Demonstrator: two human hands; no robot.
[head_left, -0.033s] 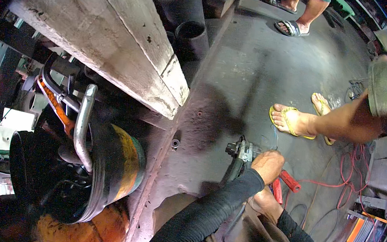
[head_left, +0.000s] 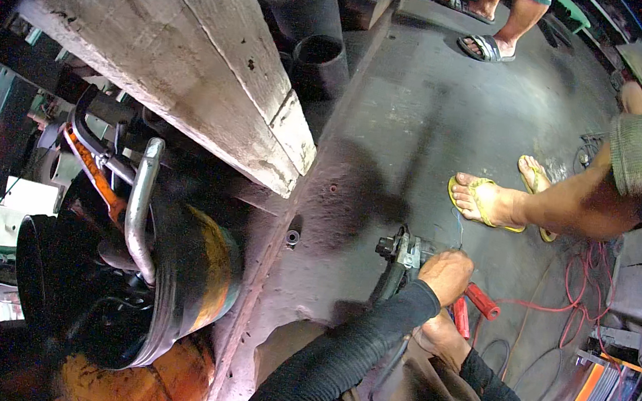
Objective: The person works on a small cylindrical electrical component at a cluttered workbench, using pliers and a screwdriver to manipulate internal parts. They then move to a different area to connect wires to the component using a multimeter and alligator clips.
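My left hand [head_left: 446, 273] is closed in a fist beside a dark machine part with a metal clamp [head_left: 409, 253]. A thin wire [head_left: 458, 225] rises from the fist's far side; what the fingers grip is hidden. Just below, my right hand [head_left: 444, 337] reaches in from the right, its fingers mostly covered by my left wrist. Two red handles [head_left: 483, 302] stick out to the right of my hands, looking like those of one hand tool; its working end is out of sight, and I cannot tell whether my right hand holds it.
A person's foot in a yellow flip-flop [head_left: 489, 203] stands close ahead. Another person's sandalled foot [head_left: 487, 48] is farther off. A wooden beam [head_left: 194, 57] and a black bucket with tools [head_left: 197, 265] lie left. Red cable [head_left: 573, 300] coils at right, near an orange-grey rack [head_left: 592, 392].
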